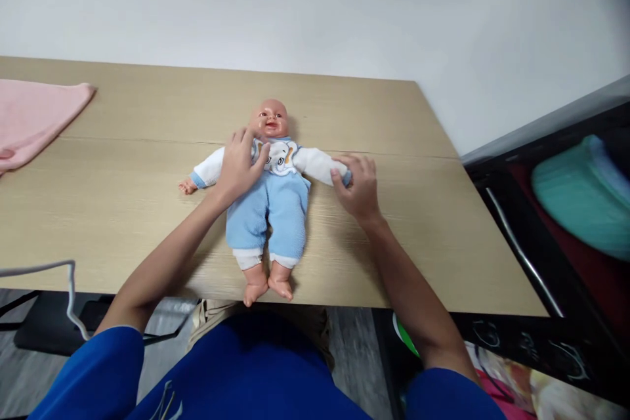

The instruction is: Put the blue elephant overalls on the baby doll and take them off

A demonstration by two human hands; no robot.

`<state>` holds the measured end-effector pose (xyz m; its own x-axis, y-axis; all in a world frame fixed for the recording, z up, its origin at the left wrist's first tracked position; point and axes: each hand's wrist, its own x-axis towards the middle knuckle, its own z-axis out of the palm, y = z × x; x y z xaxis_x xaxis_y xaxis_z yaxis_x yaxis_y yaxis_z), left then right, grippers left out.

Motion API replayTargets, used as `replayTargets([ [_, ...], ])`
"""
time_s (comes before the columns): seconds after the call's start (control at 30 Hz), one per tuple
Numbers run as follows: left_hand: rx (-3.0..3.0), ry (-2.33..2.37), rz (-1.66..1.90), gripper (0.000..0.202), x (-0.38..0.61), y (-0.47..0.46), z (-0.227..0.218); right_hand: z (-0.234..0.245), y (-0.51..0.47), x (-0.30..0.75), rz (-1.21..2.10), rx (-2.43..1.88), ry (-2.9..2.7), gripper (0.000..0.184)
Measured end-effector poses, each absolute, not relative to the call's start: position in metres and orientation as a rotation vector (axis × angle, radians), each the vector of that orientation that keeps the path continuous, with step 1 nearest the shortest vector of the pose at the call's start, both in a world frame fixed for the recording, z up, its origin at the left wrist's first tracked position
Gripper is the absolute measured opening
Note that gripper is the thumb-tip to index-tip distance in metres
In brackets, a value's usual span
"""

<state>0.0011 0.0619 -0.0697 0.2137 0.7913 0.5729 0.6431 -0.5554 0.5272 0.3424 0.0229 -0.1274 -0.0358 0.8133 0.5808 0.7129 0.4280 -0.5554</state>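
Note:
A baby doll (268,210) lies on its back on a wooden table, its head toward the wall and its bare feet at the near edge. It wears light blue trousers and a white top with an animal face on the chest. My left hand (241,164) grips the doll by its shoulder and upper chest, the thumb over the front. At the other side, my right hand (359,187) is closed round the blue cuff of the outstretched white sleeve (317,165), covering the doll's hand there. The doll's other arm lies stretched out on the table.
A pink cloth (39,118) lies at the table's (418,236) far left. A white cable (39,269) crosses the near left edge. To the right, a teal basin (581,197) sits on a dark shelf. A pale wall (295,6) stands behind the table.

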Motion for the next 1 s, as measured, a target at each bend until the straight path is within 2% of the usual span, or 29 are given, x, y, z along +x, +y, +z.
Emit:
replayTargets([
  [0.13,2.158,1.576,1.189,0.028,-0.027,0.026,-0.093,-0.123,0.009,0.304,0.455,-1.096,-1.938,0.034],
  [0.27,1.943,1.588,1.171,0.033,-0.042,0.004,-0.108,-0.144,0.024,0.288,0.918,-1.098,-1.518,0.059],
  [0.33,1.839,1.564,1.141,0.034,-0.045,0.003,-0.110,-0.155,0.035,0.285,1.038,-1.116,-1.321,0.070],
  [0.43,1.755,1.551,1.035,0.034,-0.048,0.007,-0.107,-0.166,0.042,0.282,0.958,-1.190,-1.273,0.070],
  [0.53,1.708,1.533,0.955,0.034,-0.051,0.011,-0.106,-0.164,0.033,0.278,0.695,-1.325,-1.333,0.054],
  [0.67,1.484,1.491,0.989,0.024,-0.053,0.023,-0.112,-0.134,-0.010,0.267,0.290,-1.369,-1.481,0.030],
  [0.77,1.355,1.484,1.069,0.019,-0.051,0.038,-0.119,-0.098,-0.064,0.252,0.328,-1.167,-1.883,0.026],
  [0.83,1.378,1.527,1.124,0.016,-0.049,0.042,-0.121,-0.080,-0.100,0.243,0.426,-1.034,-2.167,0.038],
  [0.93,1.599,1.624,1.232,0.003,-0.048,0.024,-0.118,-0.071,-0.139,0.238,0.462,-0.951,-2.423,0.081],
  [1.0,1.782,1.675,1.255,0.013,-0.049,-0.011,-0.114,-0.075,-0.153,0.239,0.439,-0.971,-2.495,0.101],
])
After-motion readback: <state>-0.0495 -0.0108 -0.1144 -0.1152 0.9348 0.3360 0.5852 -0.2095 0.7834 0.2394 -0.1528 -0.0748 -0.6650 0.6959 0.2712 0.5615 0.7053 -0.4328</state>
